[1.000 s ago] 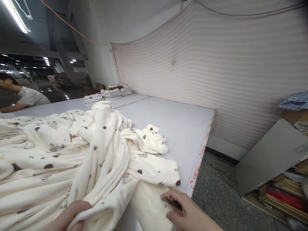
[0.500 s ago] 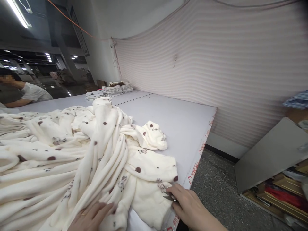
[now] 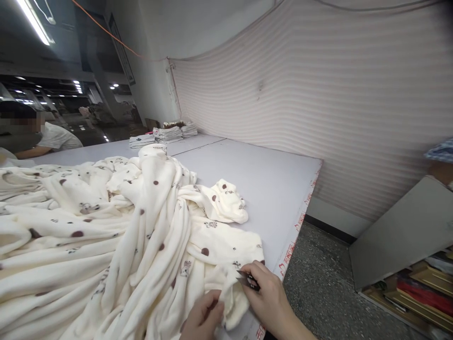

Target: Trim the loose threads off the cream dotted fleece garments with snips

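On the table, left hand has now pinched the fabric beside the right hand, fingers gripping small scissors.

Fabric cut off (left edge)

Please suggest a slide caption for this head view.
Both hands, left hand and right hand, pinch cream dotted fleece fabric at white table edge.

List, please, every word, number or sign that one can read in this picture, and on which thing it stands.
No text here can be read.
Red marks on the tape along the table edge: too small and blurred.
Dark small prints on the cream fabric: pictures or letters, cannot tell.
Stacks of paper at the far end of the table: any print is too small.
Framed board on the far wall: too dark.
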The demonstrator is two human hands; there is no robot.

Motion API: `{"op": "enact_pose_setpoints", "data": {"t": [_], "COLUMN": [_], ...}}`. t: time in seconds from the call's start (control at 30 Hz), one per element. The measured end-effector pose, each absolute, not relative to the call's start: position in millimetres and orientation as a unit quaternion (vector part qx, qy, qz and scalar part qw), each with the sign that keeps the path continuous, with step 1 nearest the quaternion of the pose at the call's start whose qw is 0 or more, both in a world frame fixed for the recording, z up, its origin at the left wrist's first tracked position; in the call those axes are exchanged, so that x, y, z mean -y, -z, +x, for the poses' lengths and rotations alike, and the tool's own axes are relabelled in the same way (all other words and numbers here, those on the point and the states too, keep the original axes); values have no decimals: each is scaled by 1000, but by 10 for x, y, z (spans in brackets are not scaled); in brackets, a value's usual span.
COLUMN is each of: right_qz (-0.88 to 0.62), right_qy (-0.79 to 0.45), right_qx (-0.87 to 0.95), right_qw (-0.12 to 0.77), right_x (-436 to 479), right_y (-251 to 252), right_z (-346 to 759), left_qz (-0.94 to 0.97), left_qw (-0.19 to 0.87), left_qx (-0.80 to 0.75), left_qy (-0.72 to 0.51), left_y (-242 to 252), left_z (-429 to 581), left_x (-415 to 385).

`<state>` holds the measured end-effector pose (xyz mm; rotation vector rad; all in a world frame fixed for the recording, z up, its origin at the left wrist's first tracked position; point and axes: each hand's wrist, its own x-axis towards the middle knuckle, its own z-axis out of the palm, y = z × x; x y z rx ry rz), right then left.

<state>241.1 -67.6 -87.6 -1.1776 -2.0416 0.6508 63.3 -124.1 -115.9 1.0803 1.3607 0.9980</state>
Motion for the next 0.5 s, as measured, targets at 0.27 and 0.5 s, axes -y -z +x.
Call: {"op": "enact_pose_setpoints", "data": {"t": [0.27, 0.5], "right_qz": [-471, -405], "right_qy": [-218, -399], "right_qx": [799, 772], "right_qw": [303, 284], "right_x": [643, 695], "right_y": [921, 747], "right_z": [2206, 2367], "left_qz": [195, 135], "left_qw": [712, 713], "left_qx": [-389, -362], "left_qy": [-552, -585], "left_y": [975, 975], "left_z": [651, 638], "left_x": [1171, 1086]}}
